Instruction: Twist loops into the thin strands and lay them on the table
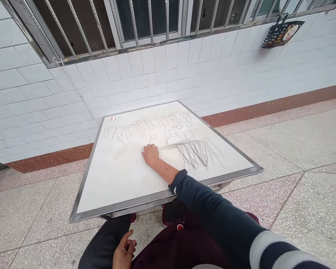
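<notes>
My right hand [151, 154], in a navy sleeve with white stripes, rests on a white tabletop [114, 179] with a metal rim. Its fingers are curled down against the surface, and whatever they hold is hidden beneath them. Just beyond the fingertips, a thin drawn line runs up to a small loop [153, 137]. Rows of similar dark loops with tails [141, 124] cover the far part of the top. To the right of the hand lies a dense patch of scribbled lines [194, 151]. My left hand [124, 252] is low by my lap, fingers loosely bent and apart, with nothing visible in it.
A small white-and-red object [113, 119] lies near the tabletop's far left corner. Behind stands a white tiled wall [145, 82] with barred windows [145, 22]. A dark patterned bag [281, 34] hangs at the upper right. Speckled floor tiles [268, 145] surround the table.
</notes>
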{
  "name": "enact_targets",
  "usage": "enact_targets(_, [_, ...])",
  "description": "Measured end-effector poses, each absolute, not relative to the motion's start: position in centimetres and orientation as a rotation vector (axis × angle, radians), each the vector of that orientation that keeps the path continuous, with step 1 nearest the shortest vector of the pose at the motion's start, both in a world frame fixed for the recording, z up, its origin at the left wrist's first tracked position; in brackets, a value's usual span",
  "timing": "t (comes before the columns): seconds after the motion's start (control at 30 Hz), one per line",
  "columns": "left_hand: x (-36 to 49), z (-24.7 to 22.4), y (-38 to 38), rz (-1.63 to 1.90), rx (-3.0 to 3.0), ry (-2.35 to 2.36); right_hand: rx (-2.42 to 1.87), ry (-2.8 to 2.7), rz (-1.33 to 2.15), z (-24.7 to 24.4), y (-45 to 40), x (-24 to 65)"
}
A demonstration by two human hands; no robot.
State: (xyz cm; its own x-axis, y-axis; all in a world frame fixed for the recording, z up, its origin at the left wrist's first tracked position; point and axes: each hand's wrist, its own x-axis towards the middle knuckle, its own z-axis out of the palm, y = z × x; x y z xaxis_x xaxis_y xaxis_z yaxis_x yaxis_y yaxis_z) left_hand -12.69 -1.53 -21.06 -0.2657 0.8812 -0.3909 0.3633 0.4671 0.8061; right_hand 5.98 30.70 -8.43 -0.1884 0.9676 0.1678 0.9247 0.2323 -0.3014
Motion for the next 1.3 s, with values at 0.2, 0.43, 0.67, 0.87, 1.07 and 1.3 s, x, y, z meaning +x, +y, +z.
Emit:
enact_targets(0.2, [-12.0, -19.4, -1.1, 0.711, 1.032, 1.788, -1.649, -2.279, 0.193, -10.3, 28.3, 5.8])
enact_targets(0.43, [-11.9, -19.2, -0.9, 0.731, 0.983, 1.776, -1.535, -2.303, 0.242, -10.2, 25.2, 6.4])
enact_targets(0.67, [-11.6, -18.3, -1.1, 0.802, 0.919, 1.778, -1.697, -2.092, 0.323, -9.5, 24.6, 6.7])
enact_targets(0.87, [-11.6, -17.9, -1.0, 0.819, 0.922, 1.767, -1.748, -2.043, 0.436, -9.4, 24.9, 6.9])
enact_targets(1.07, [-10.8, -17.4, -1.8, 0.931, 0.953, 1.734, -1.699, -1.956, 0.605, -9.0, 23.7, 7.7])
enact_targets(1.3, [-8.3, -12.0, -1.8, 1.218, 0.813, 1.552, -1.387, -1.767, 0.993, -9.4, 18.2, 9.9])
